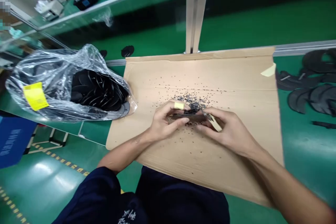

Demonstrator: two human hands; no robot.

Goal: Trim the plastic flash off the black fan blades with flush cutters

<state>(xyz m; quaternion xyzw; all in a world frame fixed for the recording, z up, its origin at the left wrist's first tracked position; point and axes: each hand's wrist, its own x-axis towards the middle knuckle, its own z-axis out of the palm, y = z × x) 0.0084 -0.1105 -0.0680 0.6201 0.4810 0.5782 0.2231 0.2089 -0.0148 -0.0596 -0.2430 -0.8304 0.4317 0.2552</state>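
Black piece (193, 118) pinched by the left hand (166, 122), beside a tool (215, 123) gripped by the right hand (232, 129), overhangs cardboard (236, 73) presumably catching bits (193, 102).

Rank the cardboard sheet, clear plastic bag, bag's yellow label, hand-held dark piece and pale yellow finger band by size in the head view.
1. Cardboard sheet
2. Clear plastic bag
3. Yellow label and dark piece: unsure, as the left hand and right hand partly cover the piece
4. Pale yellow finger band
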